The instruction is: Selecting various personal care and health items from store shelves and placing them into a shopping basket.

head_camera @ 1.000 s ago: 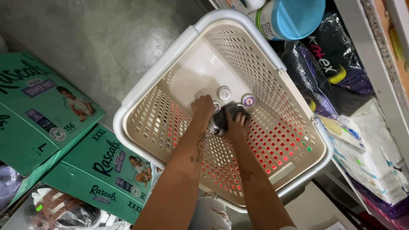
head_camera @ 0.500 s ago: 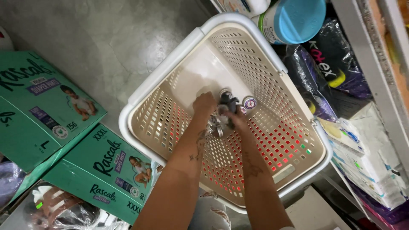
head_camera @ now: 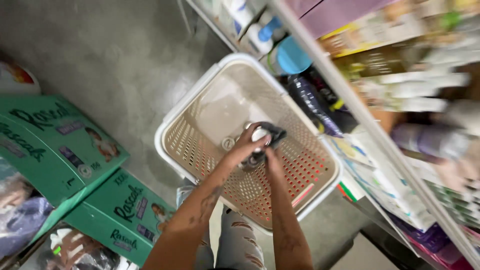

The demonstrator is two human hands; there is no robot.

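Lifting small items out of a perforated beige basket (head_camera: 320, 165) is the step judged to be in hand, seen from the head cam (only one view is given).

Head view: both forearms are reached down over the basket, which is set on a grey floor (head_camera: 115, 65) beside a shelving unit (head_camera: 400, 145). The left hand (head_camera: 245, 147) is curled around a small jar w/ a pale round lid (head_camera: 259, 134), fingers closed on it from the side. The right hand (head_camera: 270, 155) is pressed up against the left, and a dark crumpled thing (head_camera: 274, 134) (cloth or wrapper, can't be told) is gripped there; exactly which fingers hold what is blurred. The held jar is above the basket's middle, near the wall on the shelf side.

The next move, by judgement: the held items need to be raised clear of the rim w/o catching the mesh walls, and grip on the dark thing kept, since two hands are crowded on a small load.

Counts:
- Baskets: 1.
- Jars in hand: 1, poss. a 2nd under the hands (hidden).
- Round-lidded jar left on the basket bottom (head_camera: 228, 143): 1, just beside the left hand.
- Green cartons (head_camera: 55, 145) at the left: 2 large ones are seen, stacked askew; a further edge below may be a 3rd.
- Blue-lidded tub (head_camera: 292, 57) on the low shelf: 1.
- Shelf pkgs at right: too blurred to be counted.
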